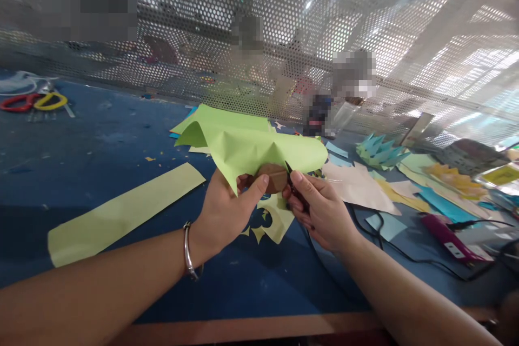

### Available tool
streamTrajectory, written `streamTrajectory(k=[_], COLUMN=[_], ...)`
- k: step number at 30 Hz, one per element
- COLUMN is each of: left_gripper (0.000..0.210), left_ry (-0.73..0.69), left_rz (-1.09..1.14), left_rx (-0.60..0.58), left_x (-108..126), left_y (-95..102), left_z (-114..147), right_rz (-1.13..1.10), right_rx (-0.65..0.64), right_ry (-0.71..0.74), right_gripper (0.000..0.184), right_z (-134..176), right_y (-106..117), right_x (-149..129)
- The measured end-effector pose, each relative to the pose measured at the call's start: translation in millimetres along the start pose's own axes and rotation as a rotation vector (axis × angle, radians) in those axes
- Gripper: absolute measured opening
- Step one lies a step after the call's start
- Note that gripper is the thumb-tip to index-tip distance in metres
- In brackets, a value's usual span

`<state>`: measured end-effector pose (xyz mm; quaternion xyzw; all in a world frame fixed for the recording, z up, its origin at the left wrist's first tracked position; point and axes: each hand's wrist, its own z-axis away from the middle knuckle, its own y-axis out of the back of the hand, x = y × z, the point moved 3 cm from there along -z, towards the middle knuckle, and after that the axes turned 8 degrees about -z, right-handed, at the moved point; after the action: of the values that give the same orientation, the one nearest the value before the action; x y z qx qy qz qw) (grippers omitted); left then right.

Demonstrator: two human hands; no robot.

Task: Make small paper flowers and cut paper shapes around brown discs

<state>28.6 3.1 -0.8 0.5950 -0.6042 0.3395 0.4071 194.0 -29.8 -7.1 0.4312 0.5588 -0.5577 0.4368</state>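
green paper strip lies left; left hand pinches green sheet, right hand grips scissors.

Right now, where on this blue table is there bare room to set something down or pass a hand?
The blue table lies bare between the yellow-green strip and the scissors. Another bare patch sits near the table edge, between both forearms. Right of the right hand it is crowded: paper pieces, black cable.

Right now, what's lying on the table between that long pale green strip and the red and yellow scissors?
Only bare blue tabletop with a few tiny paper scraps, between the paper strip and scissors, in the head view.
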Motion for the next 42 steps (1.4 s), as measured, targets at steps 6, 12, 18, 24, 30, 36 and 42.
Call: streamTrajectory(k=[6,12,18,24,30,36,42], left_gripper=[0.023,0.025,0.027,0.025,0.025,0.027,0.034], left_ry=[0.048,0.069,0.106,0.084,0.12,0.118,0.079], left_rz=[0.074,0.138,0.262,0.242,0.148,0.125,0.13], left_rx=[-0.02,-0.049,-0.092,-0.087,-0.019,-0.007,-0.033], left_x=[-5,-4,-10,-10,3,8,6], left_y=[-0.8,-3.1,-7.7,-6.6,0.3,2.2,2.7], left_z=[2,3,3,2,0,-1,-3], right_rz=[0.032,0.061,0.052,0.073,0.144,0.161,0.224], right_rx=[-0.014,0.001,-0.013,-0.014,-0.026,-0.034,-0.052], right_ry=[0.029,0.061,0.056,0.068,0.089,0.114,0.139], right_gripper=[0.05,0.05,0.048,0.048,0.049,0.049,0.049], right_z=[0,1,1,0,1,2,2], right_y=[0,0,2,3,3,3,5], right_x=[-1,-3,-2,-3,-6,-4,-4])
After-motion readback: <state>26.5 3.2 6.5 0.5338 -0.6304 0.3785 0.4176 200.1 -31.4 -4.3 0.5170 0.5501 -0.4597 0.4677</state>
